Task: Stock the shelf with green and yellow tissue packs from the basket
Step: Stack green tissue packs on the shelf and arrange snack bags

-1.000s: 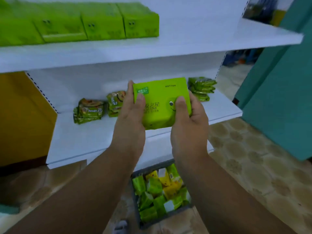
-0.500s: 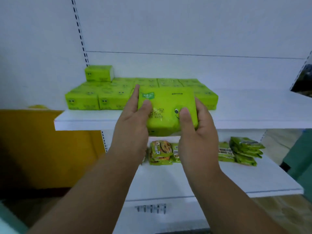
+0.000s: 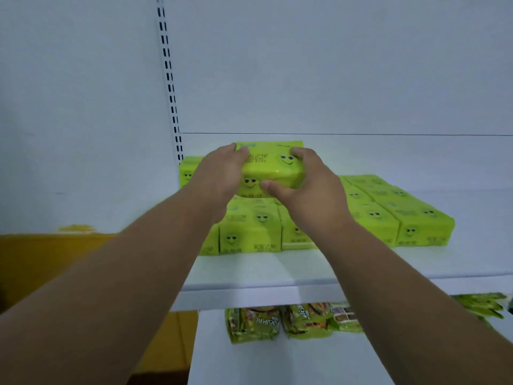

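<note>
A green tissue pack [image 3: 270, 169] is gripped at both ends by the left hand [image 3: 222, 173] and right hand [image 3: 308, 187] — held over the stocked row [image 3: 388, 215] on the upper shelf [image 3: 277, 270]. It should be lowered flat and squared with the packs beneath — then released.

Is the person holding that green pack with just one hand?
No, both the left hand and the right hand grip the green pack above the stocked packs.

Hidden behind the hands [image 3: 222, 173] and forearms: parts of the green tissue packs [image 3: 251, 232] on the shelf [image 3: 249, 273]. Cut off at the right edge: green packets [image 3: 483, 304] below. Too blurred to read: snack packets [image 3: 254, 323].
</note>
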`<state>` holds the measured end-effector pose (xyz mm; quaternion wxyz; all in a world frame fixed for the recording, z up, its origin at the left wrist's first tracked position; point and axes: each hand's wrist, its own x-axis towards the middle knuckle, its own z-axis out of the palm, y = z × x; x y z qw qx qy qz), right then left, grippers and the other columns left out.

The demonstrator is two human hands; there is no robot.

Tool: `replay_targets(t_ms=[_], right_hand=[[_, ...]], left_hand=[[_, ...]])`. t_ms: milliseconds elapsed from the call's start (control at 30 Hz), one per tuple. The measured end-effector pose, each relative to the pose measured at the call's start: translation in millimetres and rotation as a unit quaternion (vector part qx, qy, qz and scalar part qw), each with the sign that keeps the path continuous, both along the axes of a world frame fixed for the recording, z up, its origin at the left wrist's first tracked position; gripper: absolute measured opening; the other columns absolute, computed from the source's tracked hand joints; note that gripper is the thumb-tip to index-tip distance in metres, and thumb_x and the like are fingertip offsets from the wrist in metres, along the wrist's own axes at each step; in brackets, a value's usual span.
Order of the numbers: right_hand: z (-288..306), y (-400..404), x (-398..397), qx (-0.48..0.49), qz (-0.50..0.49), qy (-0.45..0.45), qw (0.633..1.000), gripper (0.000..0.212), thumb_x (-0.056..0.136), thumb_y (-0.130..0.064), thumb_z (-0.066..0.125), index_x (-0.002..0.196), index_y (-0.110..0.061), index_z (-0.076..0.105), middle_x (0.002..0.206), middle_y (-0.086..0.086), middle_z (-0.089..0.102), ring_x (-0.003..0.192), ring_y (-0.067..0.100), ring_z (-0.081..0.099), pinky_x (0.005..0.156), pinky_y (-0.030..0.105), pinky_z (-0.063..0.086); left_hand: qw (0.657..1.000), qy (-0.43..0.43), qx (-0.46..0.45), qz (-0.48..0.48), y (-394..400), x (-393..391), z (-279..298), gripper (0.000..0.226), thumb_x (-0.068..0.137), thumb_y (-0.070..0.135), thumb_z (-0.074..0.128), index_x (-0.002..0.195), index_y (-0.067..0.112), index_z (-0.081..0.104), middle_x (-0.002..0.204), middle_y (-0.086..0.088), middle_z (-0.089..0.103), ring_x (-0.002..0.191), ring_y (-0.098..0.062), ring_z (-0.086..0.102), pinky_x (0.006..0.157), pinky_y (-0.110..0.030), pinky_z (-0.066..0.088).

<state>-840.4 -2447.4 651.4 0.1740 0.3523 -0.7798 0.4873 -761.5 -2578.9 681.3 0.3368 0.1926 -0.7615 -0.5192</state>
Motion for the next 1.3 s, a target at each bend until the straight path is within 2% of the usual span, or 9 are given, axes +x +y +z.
replay_targets(t_ms=[167,267,367,467,567,733,1033,1167,1300], right_hand=[[3,-54,-39,0.06,-0.041,0.022,0.997,0.077,0.074,-0.052,0.078,0.138,-0.023,0.047,0.127,0.0,0.06,0.118,0.021,0.054,0.086,0.027,0.037],[-3,-74,-59,0.095,-0.051,0.004,0.994,0.074,0.075,-0.052,0.077,0.137,-0.023,0.047,0.122,0.002,0.061,0.112,0.023,0.057,0.08,0.028,0.04],[-4,-89,-77,0.122,-0.054,-0.014,0.991,0.07,0.076,-0.049,0.078,0.133,-0.022,0.048,0.116,0.003,0.06,0.103,0.024,0.058,0.074,0.029,0.04],[0,-103,-97,0.189,-0.068,-0.017,0.98,0.064,0.079,-0.047,0.076,0.13,-0.018,0.05,0.123,0.007,0.054,0.099,0.023,0.053,0.074,0.029,0.036],[8,-115,-111,0.255,-0.084,-0.01,0.963,0.054,0.085,-0.044,0.071,0.127,-0.017,0.052,0.124,0.01,0.05,0.089,0.021,0.045,0.072,0.03,0.035],[9,-138,-120,0.314,-0.068,0.031,0.946,0.048,0.086,-0.033,0.07,0.128,-0.019,0.053,0.122,0.01,0.05,0.089,0.022,0.046,0.072,0.03,0.037],[0,-156,-119,0.329,-0.074,0.043,0.94,0.047,0.084,-0.037,0.07,0.122,-0.018,0.05,0.108,0.006,0.041,0.088,0.027,0.048,0.068,0.032,0.037],[-2,-158,-112,0.345,-0.09,0.049,0.933,0.044,0.089,-0.031,0.063,0.126,-0.017,0.044,0.12,0.013,0.045,0.099,0.033,0.051,0.071,0.035,0.039],[2,-154,-103,0.339,-0.108,0.113,0.928,0.053,0.088,-0.043,0.063,0.128,-0.016,0.043,0.125,0.013,0.045,0.113,0.033,0.046,0.083,0.039,0.039]], left_hand=[[0.995,-0.088,-0.052,0.018,-53,-34,-2,0.045,0.098,0.041,0.049,0.137,0.017,0.052,0.131,-0.007,0.058,0.093,-0.019,0.06,0.068,-0.029,0.042],[0.991,-0.11,-0.074,0.011,-78,-47,-11,0.057,0.095,0.039,0.058,0.146,0.019,0.045,0.142,-0.002,0.051,0.113,-0.02,0.057,0.091,-0.033,0.047],[0.983,-0.116,-0.141,-0.008,-101,-53,-14,0.041,0.092,0.031,0.065,0.13,0.019,0.058,0.124,-0.001,0.061,0.103,-0.018,0.063,0.098,-0.042,0.051],[0.94,-0.15,-0.304,0.026,-127,-58,-15,0.041,0.092,0.028,0.064,0.132,0.021,0.058,0.131,-0.001,0.059,0.118,-0.018,0.055,0.1,-0.031,0.042],[0.886,-0.222,-0.405,0.036,-148,-64,-17,0.052,0.092,0.026,0.062,0.143,0.023,0.048,0.146,-0.003,0.046,0.135,-0.023,0.041,0.107,-0.035,0.035],[0.866,-0.249,-0.433,0.021,-164,-75,-23,0.049,0.093,0.028,0.062,0.141,0.027,0.052,0.147,-0.003,0.047,0.135,-0.024,0.042,0.106,-0.034,0.035],[0.859,-0.244,-0.45,0.024,-169,-81,-33,0.057,0.092,0.031,0.063,0.145,0.03,0.043,0.147,-0.002,0.045,0.136,-0.026,0.039,0.108,-0.039,0.035],[0.838,-0.273,-0.472,0.018,-162,-82,-32,0.058,0.093,0.028,0.06,0.147,0.033,0.039,0.143,-0.003,0.045,0.134,-0.027,0.039,0.108,-0.043,0.038],[0.833,-0.27,-0.483,0.02,-154,-77,-24,0.054,0.095,0.027,0.056,0.146,0.028,0.04,0.143,-0.006,0.044,0.133,-0.029,0.039,0.106,-0.042,0.036]])
